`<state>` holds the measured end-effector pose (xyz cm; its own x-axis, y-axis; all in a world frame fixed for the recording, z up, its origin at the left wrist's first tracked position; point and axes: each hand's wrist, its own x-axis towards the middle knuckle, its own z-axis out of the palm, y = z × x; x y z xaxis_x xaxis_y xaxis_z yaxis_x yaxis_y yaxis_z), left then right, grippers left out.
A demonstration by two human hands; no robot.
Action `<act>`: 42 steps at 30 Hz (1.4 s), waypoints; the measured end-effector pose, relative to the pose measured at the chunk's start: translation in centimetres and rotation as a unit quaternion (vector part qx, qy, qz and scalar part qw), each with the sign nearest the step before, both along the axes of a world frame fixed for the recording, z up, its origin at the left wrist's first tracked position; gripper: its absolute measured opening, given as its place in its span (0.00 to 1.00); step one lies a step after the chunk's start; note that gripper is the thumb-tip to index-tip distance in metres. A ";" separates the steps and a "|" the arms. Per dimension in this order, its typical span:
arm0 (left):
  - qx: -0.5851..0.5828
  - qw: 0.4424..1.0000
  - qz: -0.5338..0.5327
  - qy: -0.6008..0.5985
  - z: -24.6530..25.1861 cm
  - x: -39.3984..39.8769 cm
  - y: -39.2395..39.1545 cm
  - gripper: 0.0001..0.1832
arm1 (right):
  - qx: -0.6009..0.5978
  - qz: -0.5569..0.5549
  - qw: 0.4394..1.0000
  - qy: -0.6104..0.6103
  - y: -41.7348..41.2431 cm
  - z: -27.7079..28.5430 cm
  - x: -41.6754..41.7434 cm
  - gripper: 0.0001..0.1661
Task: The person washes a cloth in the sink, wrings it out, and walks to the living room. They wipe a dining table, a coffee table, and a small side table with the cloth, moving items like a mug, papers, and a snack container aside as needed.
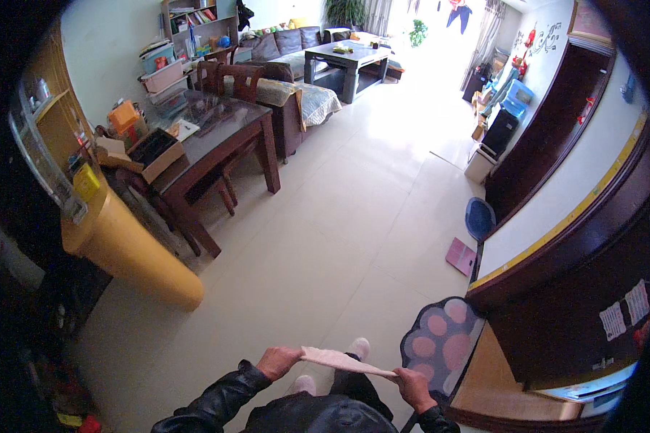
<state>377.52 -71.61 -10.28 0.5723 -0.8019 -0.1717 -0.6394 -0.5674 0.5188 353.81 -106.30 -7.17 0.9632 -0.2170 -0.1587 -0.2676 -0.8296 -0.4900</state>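
A pale pinkish cloth (349, 361) is stretched between my two hands, low in front of my body. My left hand (279, 362) is closed around its left end, and my right hand (414, 387) grips the other end, slightly lower in the picture. The cloth hangs narrow and somewhat twisted above the tiled floor. Beneath it show my pale shoes (359, 348) and dark trousers. Both my arms wear black, shiny sleeves.
A paw-shaped mat (439, 341) lies at the right beside a dark door. A pink flat scale-like square (460, 256) is farther along that wall. On the left stand a yellow cylinder (141, 260) and a dark wooden table (249, 122) bearing boxes.
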 end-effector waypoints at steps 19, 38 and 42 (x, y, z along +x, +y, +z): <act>0.056 0.966 0.251 -0.006 6.1 18.7 -14.7 0.12 | 0.085 0.244 0.966 0.015 -21.8 0.2 39.1 0.09; 0.005 0.957 0.268 -0.112 12.8 59.2 -12.3 0.10 | 0.107 0.341 0.933 -0.050 -21.5 8.7 87.0 0.12; -0.084 0.937 0.266 -0.209 19.4 70.7 -8.6 0.08 | 0.068 0.417 0.898 -0.121 -18.3 15.3 103.0 0.10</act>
